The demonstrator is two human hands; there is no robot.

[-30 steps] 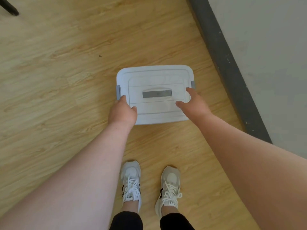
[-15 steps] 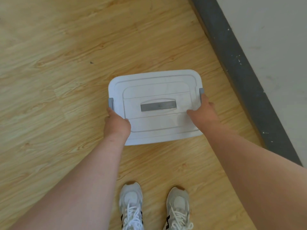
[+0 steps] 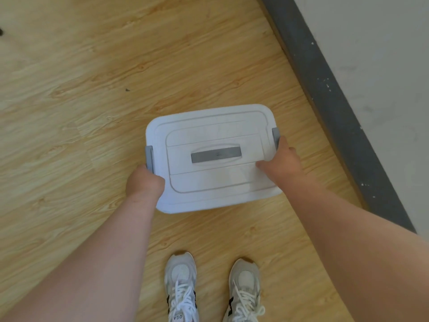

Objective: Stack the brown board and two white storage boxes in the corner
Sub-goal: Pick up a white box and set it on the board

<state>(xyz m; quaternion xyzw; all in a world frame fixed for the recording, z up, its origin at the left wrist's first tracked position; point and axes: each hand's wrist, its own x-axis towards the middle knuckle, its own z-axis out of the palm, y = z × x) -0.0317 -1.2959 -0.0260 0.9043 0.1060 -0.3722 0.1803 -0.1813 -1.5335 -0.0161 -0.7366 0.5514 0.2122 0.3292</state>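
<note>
A white storage box (image 3: pixel 216 184) with a lid, grey side latches and a grey handle in the lid's middle is in front of me, above the wooden floor. My left hand (image 3: pixel 145 182) grips its left side just below the grey latch. My right hand (image 3: pixel 282 165) grips its right side, thumb on the lid. I cannot tell for certain whether the box still touches the floor. No brown board and no other box are in view.
The light wooden floor (image 3: pixel 92 112) spreads to the left and ahead. A dark grey skirting board (image 3: pixel 336 108) and a pale wall (image 3: pixel 383 66) run diagonally on the right. My two feet in pale trainers (image 3: pixel 183 282) stand just behind the box.
Both hands have closed on the box's sides, and the box appears larger and nearer to me, as if raised from the floor.
</note>
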